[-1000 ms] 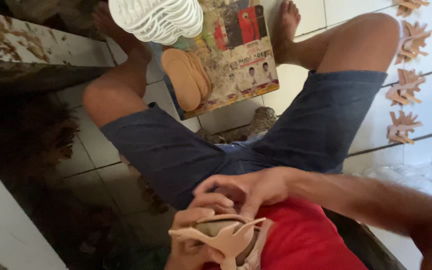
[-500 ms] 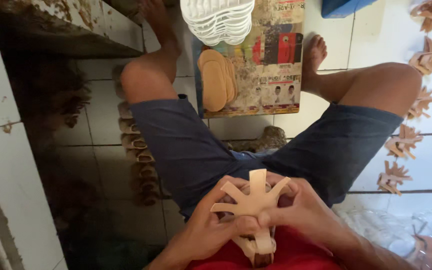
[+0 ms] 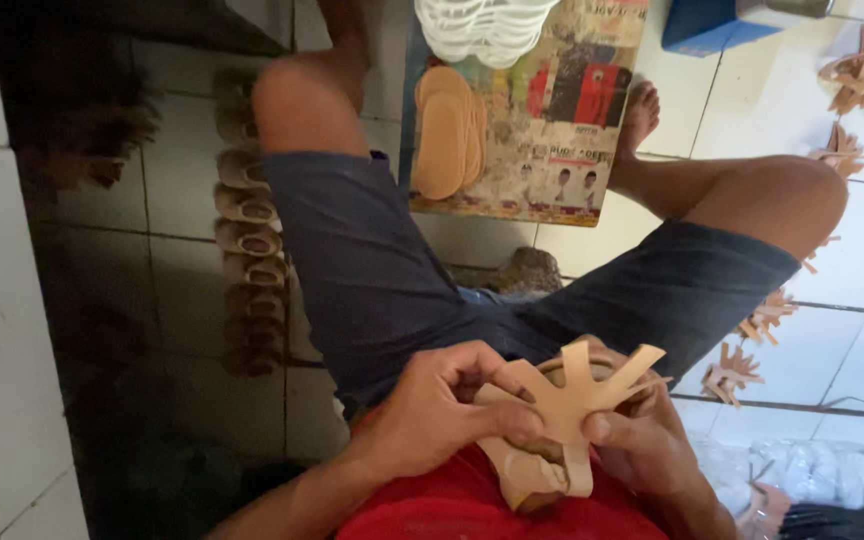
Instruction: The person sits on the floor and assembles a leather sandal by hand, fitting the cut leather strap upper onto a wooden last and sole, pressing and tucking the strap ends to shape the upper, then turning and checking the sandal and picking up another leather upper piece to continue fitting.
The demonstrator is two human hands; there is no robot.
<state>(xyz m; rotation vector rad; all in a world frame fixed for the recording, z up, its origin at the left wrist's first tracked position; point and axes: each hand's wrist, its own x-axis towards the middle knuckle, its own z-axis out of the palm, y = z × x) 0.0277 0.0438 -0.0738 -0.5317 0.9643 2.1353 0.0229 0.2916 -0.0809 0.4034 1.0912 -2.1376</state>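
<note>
Both hands, left [image 3: 442, 410] and right [image 3: 642, 445], clamp a tan, star-shaped strap piece [image 3: 572, 400] over the lap, above smooth blue shorts [image 3: 372, 270]. Flat oval insoles [image 3: 447, 130] lie stacked on printed cardboard [image 3: 552, 110].

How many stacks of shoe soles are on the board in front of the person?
2: a white stack at the board's far edge, and a tan stack on its left side. The frame's top edge may hide others.

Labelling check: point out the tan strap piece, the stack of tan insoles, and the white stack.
tan strap piece [image 3: 574, 400], head view, centre where straps meet
stack of tan insoles [image 3: 444, 135], head view, top insole's middle
white stack [image 3: 482, 30], head view, middle
</note>
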